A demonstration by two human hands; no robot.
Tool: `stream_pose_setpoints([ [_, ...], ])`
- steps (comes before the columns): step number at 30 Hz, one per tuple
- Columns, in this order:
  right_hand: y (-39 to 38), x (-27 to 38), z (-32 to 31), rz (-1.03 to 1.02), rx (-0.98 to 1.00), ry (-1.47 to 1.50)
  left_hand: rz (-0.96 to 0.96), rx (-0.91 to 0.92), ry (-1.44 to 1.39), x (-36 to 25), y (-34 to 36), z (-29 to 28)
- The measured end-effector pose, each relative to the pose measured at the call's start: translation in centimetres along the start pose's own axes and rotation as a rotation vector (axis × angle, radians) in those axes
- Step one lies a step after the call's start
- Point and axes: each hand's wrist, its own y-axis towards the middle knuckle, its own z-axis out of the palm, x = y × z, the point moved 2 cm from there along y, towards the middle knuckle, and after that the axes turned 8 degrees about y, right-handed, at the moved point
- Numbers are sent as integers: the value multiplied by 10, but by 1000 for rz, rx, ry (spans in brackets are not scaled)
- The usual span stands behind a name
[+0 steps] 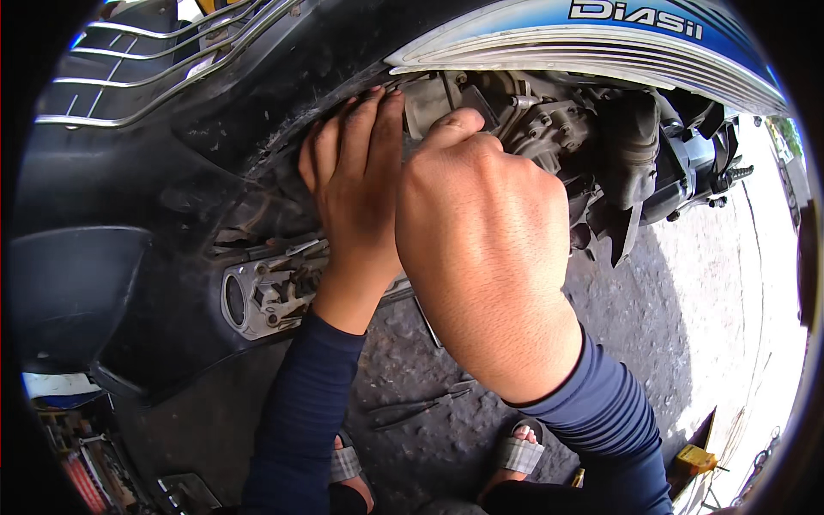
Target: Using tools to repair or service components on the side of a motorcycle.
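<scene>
The bared engine (549,129) of a motor scooter lies before me, under a blue, white and striped side panel (515,43). My left hand (356,176) reaches in beside the black plastic body (94,180), fingers stretched out and resting near the panel's lower edge. Just right of it, my right hand (485,232) is closed like a fist over the engine. Whatever it grips is hidden beneath the hand. Below my left wrist shows an opened metal casing (257,296) with a round hole at its end.
Long thin dark tools (421,408) lie on the rough ground between my sandalled feet. A yellow container (695,461) stands at the lower right. Boxes of parts (99,455) fill the lower left corner. Wire basket bars (163,81) run along the upper left.
</scene>
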Motion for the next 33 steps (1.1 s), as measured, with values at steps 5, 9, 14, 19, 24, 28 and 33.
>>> stream_pose_setpoints([
  [5,13,4,-13,24,-24,172,-20,-22,77,-2,-2,7],
  [9,21,8,-14,-92,278,163,-41,18,79,-2,-3,11],
  [14,1,-6,2,83,-112,201,-82,0,15,0,-2,9],
  [19,-2,-11,7,154,-48,283,-26,-47,-14,3,4,7],
  [24,-40,-34,81,258,55,403,-16,7,-53,7,11,-5],
  [28,-34,-43,70,299,17,468,-19,-47,-36,1,7,4],
  [33,-43,-51,40,320,-257,789,-31,-77,-13,3,4,7],
])
